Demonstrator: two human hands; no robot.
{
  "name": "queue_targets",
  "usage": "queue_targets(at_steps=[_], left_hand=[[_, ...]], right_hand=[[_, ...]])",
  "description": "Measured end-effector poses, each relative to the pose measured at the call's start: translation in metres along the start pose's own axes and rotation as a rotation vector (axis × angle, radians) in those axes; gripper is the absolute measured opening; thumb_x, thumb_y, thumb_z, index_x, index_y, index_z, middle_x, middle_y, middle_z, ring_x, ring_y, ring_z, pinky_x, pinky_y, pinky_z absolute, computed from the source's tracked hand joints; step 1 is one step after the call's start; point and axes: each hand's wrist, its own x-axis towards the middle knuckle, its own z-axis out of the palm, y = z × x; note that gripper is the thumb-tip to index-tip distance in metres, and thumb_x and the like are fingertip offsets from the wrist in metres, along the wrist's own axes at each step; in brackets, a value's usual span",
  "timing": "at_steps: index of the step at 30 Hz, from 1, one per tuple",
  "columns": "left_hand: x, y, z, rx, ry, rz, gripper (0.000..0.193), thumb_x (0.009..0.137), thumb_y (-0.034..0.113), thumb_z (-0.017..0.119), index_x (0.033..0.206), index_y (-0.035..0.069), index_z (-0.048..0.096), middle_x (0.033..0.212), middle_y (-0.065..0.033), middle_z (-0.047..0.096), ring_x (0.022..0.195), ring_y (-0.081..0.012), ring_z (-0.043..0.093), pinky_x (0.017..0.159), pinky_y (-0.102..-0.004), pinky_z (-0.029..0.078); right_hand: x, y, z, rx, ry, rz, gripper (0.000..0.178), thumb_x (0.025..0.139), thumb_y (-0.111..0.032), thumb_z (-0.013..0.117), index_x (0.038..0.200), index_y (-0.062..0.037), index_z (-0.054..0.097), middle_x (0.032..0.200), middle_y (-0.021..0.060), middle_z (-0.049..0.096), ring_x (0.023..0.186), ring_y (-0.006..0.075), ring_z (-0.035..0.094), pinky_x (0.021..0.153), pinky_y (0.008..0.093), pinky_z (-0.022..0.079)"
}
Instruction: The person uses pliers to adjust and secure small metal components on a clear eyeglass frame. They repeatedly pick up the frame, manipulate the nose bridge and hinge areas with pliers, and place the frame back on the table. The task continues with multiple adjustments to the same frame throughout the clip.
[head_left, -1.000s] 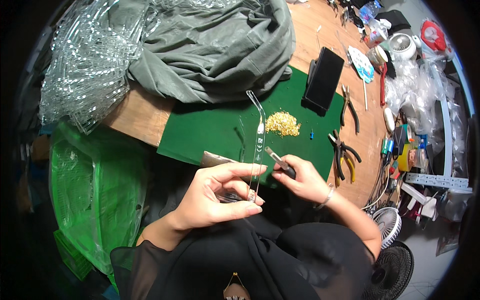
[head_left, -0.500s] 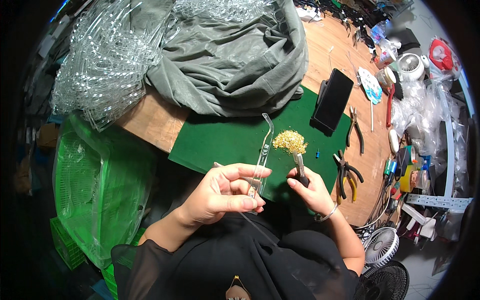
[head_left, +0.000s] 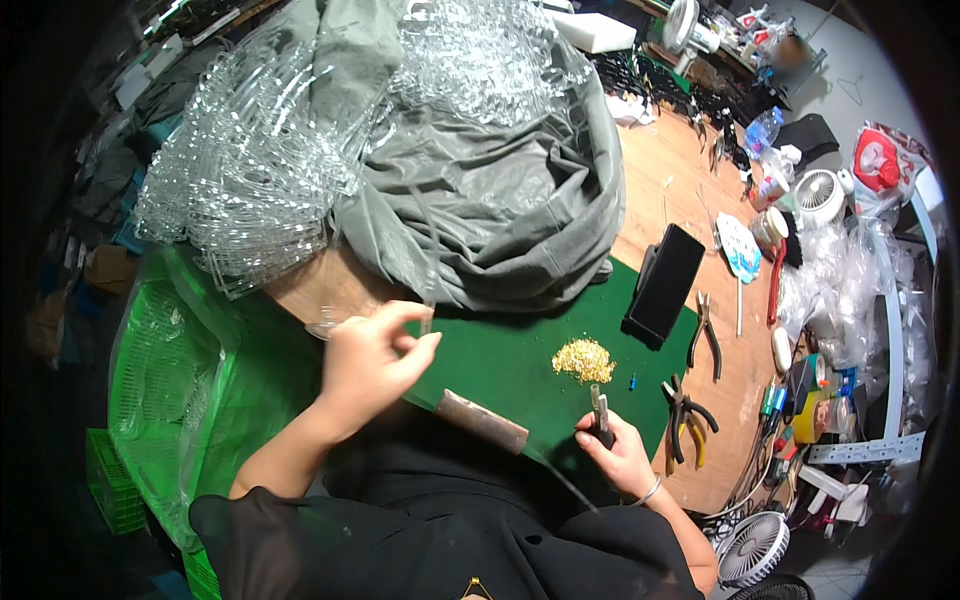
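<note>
My left hand (head_left: pixel 370 365) is pinched above the left part of the green mat (head_left: pixel 480 350). Between its thumb and forefinger stands a clear plastic eyeglass temple (head_left: pixel 430 265), faint and blurred by motion. Near the mat's front edge, my right hand (head_left: pixel 618 455) grips dark-handled pliers (head_left: pixel 600 408), jaws pointing away from me. Just beyond those jaws lies a heap of tiny gold metal pieces (head_left: pixel 583 360). A brownish bar (head_left: pixel 482 420) juts at the mat's front edge, between my hands.
Bundles of clear temples (head_left: pixel 250 150) rest on grey cloth (head_left: pixel 480 210) at the back left. A black phone (head_left: pixel 665 285), cutting pliers (head_left: pixel 705 335) and yellow-black pliers (head_left: pixel 685 420) lie to the right. A green crate (head_left: pixel 165 380) stands left; a small white fan (head_left: pixel 755 550) sits lower right.
My left hand has moved left and away from me with the temple, uncovering the brownish bar. My right hand still holds the pliers. The view has tilted upward.
</note>
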Motion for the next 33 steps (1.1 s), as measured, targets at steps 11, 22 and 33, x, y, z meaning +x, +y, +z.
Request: queue_targets(at_steps=[11, 22, 33], left_hand=[[0.066, -0.046, 0.022, 0.309, -0.024, 0.311, 0.050, 0.075, 0.030, 0.069, 0.112, 0.000, 0.053, 0.080, -0.0169, 0.063, 0.075, -0.0329, 0.062, 0.069, -0.0408, 0.049], [0.264, -0.039, 0.116, 0.349, 0.034, 0.406, 0.029, 0.076, 0.017, 0.062, 0.103, 0.006, 0.057, 0.092, -0.0166, 0.060, 0.090, -0.0340, 0.059, 0.078, -0.0436, 0.047], [0.329, -0.011, 0.207, 0.684, -0.086, 0.468, 0.032, 0.071, 0.031, 0.064, 0.095, 0.010, 0.064, 0.089, -0.0121, 0.061, 0.087, -0.0275, 0.058, 0.080, -0.0450, 0.038]], right_hand=[[-0.025, 0.029, 0.017, 0.426, 0.303, -0.143, 0.008, 0.084, -0.004, 0.058, 0.089, 0.0004, 0.052, 0.092, 0.0095, 0.057, 0.087, 0.0155, 0.052, 0.081, 0.0292, 0.041], [-0.017, 0.044, 0.054, 0.108, 0.751, -0.684, 0.021, 0.082, -0.018, 0.064, 0.080, -0.0020, 0.050, 0.073, 0.0110, 0.056, 0.068, 0.0231, 0.055, 0.072, 0.0384, 0.048], [-0.007, 0.038, 0.063, 0.216, 0.797, -0.652, 0.019, 0.083, -0.015, 0.063, 0.079, -0.0019, 0.050, 0.070, 0.0112, 0.056, 0.065, 0.0228, 0.055, 0.071, 0.0399, 0.049]])
